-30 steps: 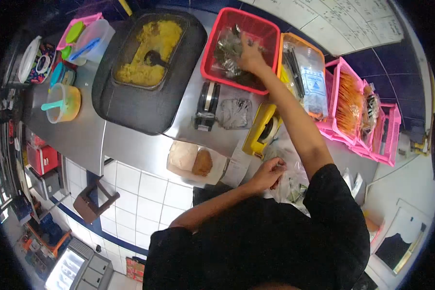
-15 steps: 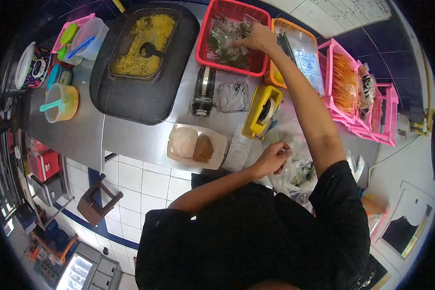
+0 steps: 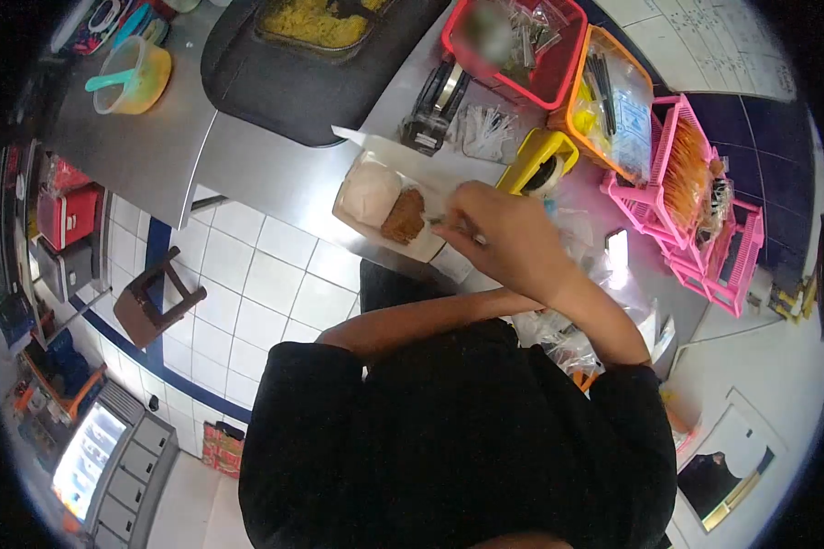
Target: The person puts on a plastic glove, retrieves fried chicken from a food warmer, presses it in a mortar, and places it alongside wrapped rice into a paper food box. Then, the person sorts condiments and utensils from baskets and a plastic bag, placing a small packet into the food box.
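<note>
My right hand (image 3: 508, 236) is over the right edge of a white paper food box (image 3: 438, 174), its fingers pinched together. A small dark bit shows at the fingertips, too little to name. In the box lie a pale rounded mound that looks like rice (image 3: 372, 194) and a brown fried piece (image 3: 404, 217). My left forearm (image 3: 430, 316) reaches across my body and passes under the right wrist; the left hand is hidden there. Clear plastic bags (image 3: 572, 334) lie beside that spot. Behind my right hand stands a yellow tape dispenser (image 3: 536, 160).
A red basket (image 3: 572, 69) holds small clear packets, partly blurred. Around it are a black tape dispenser (image 3: 435, 105), a small clear tray (image 3: 487, 131), an orange basket (image 3: 604, 101) and pink baskets (image 3: 682, 220). A black tray (image 3: 275, 101) is at the back; the counter edge (image 3: 279, 206) runs in front.
My right hand has come out of the red basket, back towards me and left to the food box. The left hand has gone behind the right wrist. The view has shifted.
</note>
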### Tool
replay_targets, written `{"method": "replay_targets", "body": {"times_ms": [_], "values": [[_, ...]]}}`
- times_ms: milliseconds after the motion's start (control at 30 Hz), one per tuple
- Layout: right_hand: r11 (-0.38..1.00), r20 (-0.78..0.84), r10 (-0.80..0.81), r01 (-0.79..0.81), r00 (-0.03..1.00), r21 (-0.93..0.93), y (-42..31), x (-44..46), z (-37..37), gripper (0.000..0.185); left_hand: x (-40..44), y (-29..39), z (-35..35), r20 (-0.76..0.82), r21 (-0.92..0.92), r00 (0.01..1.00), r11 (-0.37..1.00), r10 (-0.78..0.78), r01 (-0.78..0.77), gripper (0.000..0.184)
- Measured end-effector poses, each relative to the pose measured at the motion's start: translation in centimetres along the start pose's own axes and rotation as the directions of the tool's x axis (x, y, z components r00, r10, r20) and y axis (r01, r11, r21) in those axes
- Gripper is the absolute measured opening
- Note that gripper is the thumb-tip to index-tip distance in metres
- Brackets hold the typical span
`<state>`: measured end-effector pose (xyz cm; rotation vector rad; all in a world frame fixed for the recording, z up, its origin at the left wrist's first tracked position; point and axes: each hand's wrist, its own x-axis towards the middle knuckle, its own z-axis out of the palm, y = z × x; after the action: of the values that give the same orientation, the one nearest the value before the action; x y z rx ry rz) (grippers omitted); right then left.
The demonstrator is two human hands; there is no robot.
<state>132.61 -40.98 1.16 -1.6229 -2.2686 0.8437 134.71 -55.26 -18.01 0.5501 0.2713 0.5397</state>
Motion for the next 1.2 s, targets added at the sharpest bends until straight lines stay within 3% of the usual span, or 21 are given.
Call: {"method": "replay_targets", "body": {"times_ms": [33,133,200,267,300,333,400,467,533,600,633,700,733,767,833,867,900,1000,1100,1167,1200], "values": [[0.992,0.007,-0.040,0.041,0.999,-0.119,0.2,-0.2,1.3,0.029,-0.2,0.1,0.4,-0.030,0.154,0.996,0.985,0.089,-0.083,0.023],[0.980,-0.165,-0.171,0.149,0.971,-0.135,0.8,-2.0,2.1,0.041,-0.7,1.0,1.5,-0.050,0.590,0.930,0.762,0.364,-0.266,0.024],[0.992,-0.140,-0.039,0.021,0.989,-0.126,1.6,-6.0,-0.3,0.055,-0.9,1.9,2.4,-0.082,0.731,0.937,0.659,0.341,-0.176,0.019],[0.982,-0.219,0.180,-0.188,0.959,-0.014,3.7,-12.0,-2.9,0.060,-0.6,4.6,3.5,-0.185,0.752,0.975,0.656,0.119,0.063,0.011],[0.967,-0.266,0.236,-0.252,0.935,-0.029,4.5,-15.0,-4.3,0.063,-1.5,6.8,5.1,-0.226,0.746,0.968,0.658,0.109,0.100,0.009],[0.948,-0.315,0.288,-0.315,0.904,-0.039,5.2,-18.1,-5.4,0.066,-1.6,6.1,5.8,-0.220,0.785,0.930,0.620,0.296,-0.012,0.011],[0.855,-0.374,0.286,-0.411,0.882,-0.317,7.9,-26.1,-3.9,0.070,-1.8,4.3,6.8,-0.170,0.861,0.758,0.469,0.629,-0.196,0.015],[0.818,-0.358,0.352,-0.470,0.865,-0.332,10.4,-31.0,-0.3,0.072,-1.7,2.7,7.4,-0.130,0.869,0.724,0.429,0.677,-0.246,0.020],[0.841,-0.201,0.508,-0.533,0.838,-0.096,12.2,-35.3,4.0,0.072,-2.2,0.6,8.1,-0.031,0.866,0.778,0.406,0.627,-0.293,0.027],[0.797,0.039,0.585,-0.564,0.810,-0.217,19.3,-39.6,8.0,0.059,-3.8,-1.8,9.0,0.141,0.842,0.881,0.413,0.452,-0.347,0.035],[0.779,0.159,0.613,-0.558,0.774,-0.285,21.3,-41.5,8.9,0.053,-5.1,-3.4,9.7,0.172,0.906,0.874,0.275,0.455,-0.322,0.038],[0.801,-0.089,0.597,-0.585,0.797,0.126,19.6,-42.5,8.7,0.042,-7.3,-5.5,10.6,0.228,0.969,0.868,-0.019,0.441,-0.245,0.047],[0.661,-0.076,0.656,-0.523,0.751,0.538,16.2,-41.1,7.4,0.042,-8.2,-6.4,11.1,0.244,0.968,0.873,-0.160,0.423,-0.193,0.052],[0.409,-0.062,0.712,-0.340,0.700,0.847,12.8,-39.7,6.0,0.042,-9.0,-6.9,11.3,0.224,0.954,0.894,-0.276,0.388,-0.119,0.057],[0.267,-0.043,0.598,-0.149,0.800,0.952,8.7,-38.4,3.2,0.045,-10.0,-8.6,11.1,0.116,0.969,0.928,-0.246,0.354,-0.027,0.066],[0.172,-0.031,0.539,-0.073,0.842,0.982,7.5,-38.4,2.6,0.046,-10.1,-10.2,10.9,0.038,0.996,0.938,-0.094,0.344,-0.006,0.070],[0.274,-0.065,0.563,-0.112,0.824,0.955,6.7,-39.0,2.5,0.050,-10.5,-11.3,10.7,-0.038,0.998,0.944,0.065,0.327,0.018,0.074],[0.450,-0.068,0.442,-0.155,0.894,0.880,5.4,-38.8,2.3,0.060,-16.6,-6.4,12.3,-0.081,0.983,0.849,0.182,0.522,-0.018,0.072],[0.380,0.108,0.040,-0.115,0.993,0.918,3.5,-34.7,2.9,0.060,-24.3,-5.0,11.2,-0.277,0.938,0.719,0.341,0.638,0.059,0.060],[0.394,0.280,0.205,-0.341,0.938,0.853,3.3,-33.2,4.8,0.056,-28.0,-7.4,8.2,-0.394,0.912,0.600,0.376,0.696,0.162,0.052],[0.385,0.339,0.298,-0.437,0.892,0.813,3.3,-32.6,5.7,0.055,-28.8,-6.5,7.8,-0.542,0.837,0.495,0.488,0.679,0.248,0.049]]}}
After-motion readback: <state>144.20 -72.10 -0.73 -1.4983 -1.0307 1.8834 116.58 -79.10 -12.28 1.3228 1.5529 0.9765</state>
